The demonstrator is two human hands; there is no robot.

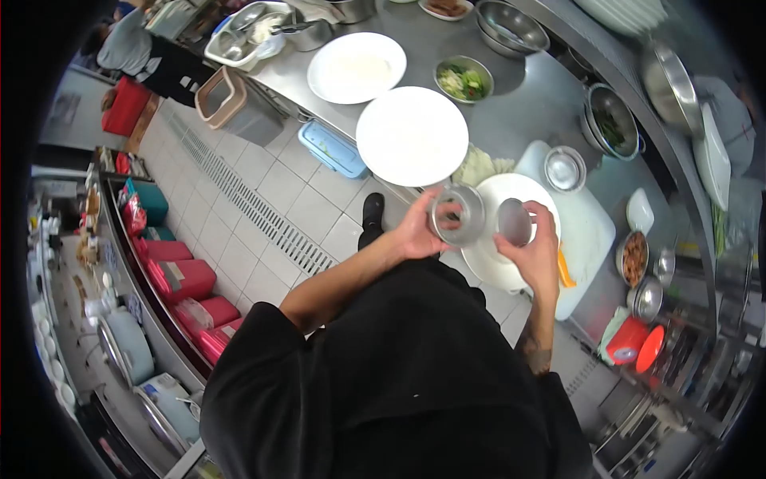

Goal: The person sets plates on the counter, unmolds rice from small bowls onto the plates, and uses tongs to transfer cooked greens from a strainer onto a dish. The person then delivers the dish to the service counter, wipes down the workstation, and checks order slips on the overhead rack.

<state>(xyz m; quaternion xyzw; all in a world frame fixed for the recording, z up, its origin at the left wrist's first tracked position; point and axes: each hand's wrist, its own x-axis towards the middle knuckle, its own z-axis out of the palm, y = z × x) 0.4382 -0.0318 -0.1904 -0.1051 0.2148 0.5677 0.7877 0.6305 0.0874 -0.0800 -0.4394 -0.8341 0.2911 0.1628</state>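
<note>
My left hand [420,227] is wrapped round a see-through, silvery round container [469,209], and some of its fingers show through it. In my right hand [533,247] is a small grey metal cup [513,220], gripped between the thumb and fingers. Whether this cup holds anything I cannot tell. Both hands are at the near edge of the counter, with the cup over a white plate [499,270]. Part of the plate is hidden by the hands. Beside it lie a pale leafy vegetable [476,165] and an orange-handled tool [566,267].
Two more white plates [411,136] stand along the counter edge. A white cutting board [594,231] bears a metal bowl [565,169]. Farther back is a bowl of greens [463,80]. A grey bin [254,112] and a blue lidded box [333,148] occupy the floor; a person [140,56] stands beyond.
</note>
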